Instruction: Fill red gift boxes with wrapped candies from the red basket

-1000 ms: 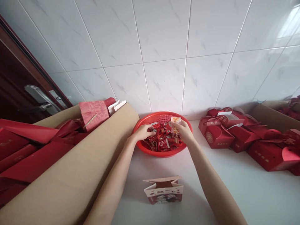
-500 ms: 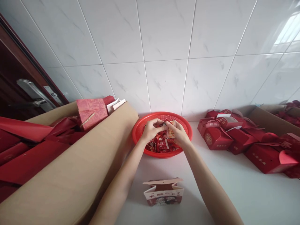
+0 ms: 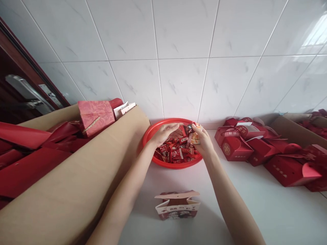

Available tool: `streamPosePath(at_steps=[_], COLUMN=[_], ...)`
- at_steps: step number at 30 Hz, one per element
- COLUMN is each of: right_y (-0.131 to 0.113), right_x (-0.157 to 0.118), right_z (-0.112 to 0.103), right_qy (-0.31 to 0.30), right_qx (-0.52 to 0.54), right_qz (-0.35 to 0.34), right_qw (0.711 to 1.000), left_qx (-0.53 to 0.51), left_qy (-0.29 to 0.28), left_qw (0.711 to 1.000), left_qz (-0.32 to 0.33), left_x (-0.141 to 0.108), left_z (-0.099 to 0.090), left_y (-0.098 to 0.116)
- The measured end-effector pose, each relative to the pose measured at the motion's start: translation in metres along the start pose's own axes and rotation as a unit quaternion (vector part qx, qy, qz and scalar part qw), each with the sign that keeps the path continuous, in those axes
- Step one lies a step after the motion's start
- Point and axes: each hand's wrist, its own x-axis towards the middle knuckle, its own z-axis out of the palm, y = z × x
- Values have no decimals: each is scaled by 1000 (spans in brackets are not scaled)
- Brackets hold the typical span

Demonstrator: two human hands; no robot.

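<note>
A red plastic basket point(image 3: 176, 166) stands against the tiled wall, holding many red wrapped candies point(image 3: 176, 153). Over its left side is my left hand point(image 3: 165, 133), fingers apart and nothing visible in them. My right hand point(image 3: 203, 137), over the basket's right side, grips several small wrapped candies point(image 3: 195, 137), one of them orange and yellow. Nearer to me, an open red and white paper box point(image 3: 177, 208) stands upright on the white surface between my forearms.
On the left is a large cardboard box point(image 3: 102, 163) full of red bags and boxes. Closed red gift boxes point(image 3: 237, 149) sit at the right, before another cardboard box point(image 3: 293, 131). A door handle point(image 3: 28, 92) shows at far left.
My hands have moved apart over the basket. The left one has opened and gone left; the right one has moved right with the candies. The view has shifted slightly.
</note>
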Motion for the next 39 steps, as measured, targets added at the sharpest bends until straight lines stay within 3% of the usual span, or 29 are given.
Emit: streamPosePath(at_steps=[2, 4, 7, 10, 13, 19, 21, 24, 26, 29, 32, 39], right_y=[-4, -5, -2, 3, 6, 10, 12, 14, 15, 15, 14, 12], right_x=[3, 5, 9, 15, 20, 25, 26, 28, 29, 29, 28, 25], right_z=[-4, -8, -14, -21, -27, -30, -30, -33, -36, -38, -36, -29], right_qy=[24, 39, 53, 70, 70, 119, 128, 121, 114, 112, 122, 160], right_qx=[9, 8, 7, 1, -3, 65, 77, 66, 54, 50, 56, 82], right_qz=[-9, -20, -33, -29, -32, -9, -4, -10, -13, -14, -15, -11], right_qw=[1000, 999, 998, 997, 997, 991, 989, 990, 992, 992, 991, 984], left_qx=[94, 195, 302, 372, 405, 541, 548, 515, 493, 472, 443, 462], left_qy=[-8, -59, -160, -195, -182, -23, -47, -202, -247, -211, -173, -102], left_qw=[995, 978, 937, 903, 890, 838, 835, 833, 834, 856, 879, 871], left_qz=[-20, -43, -74, -89, -101, -74, -28, 9, 6, -4, -41, -131], left_x=[2, 6, 15, 23, 24, 15, 14, 16, 18, 23, 27, 27], left_z=[-10, -13, -1, 15, 18, 6, 14, 36, 48, 49, 35, -1], left_y=[-6, -15, -29, -40, -44, -31, -25, -25, -30, -37, -35, -21])
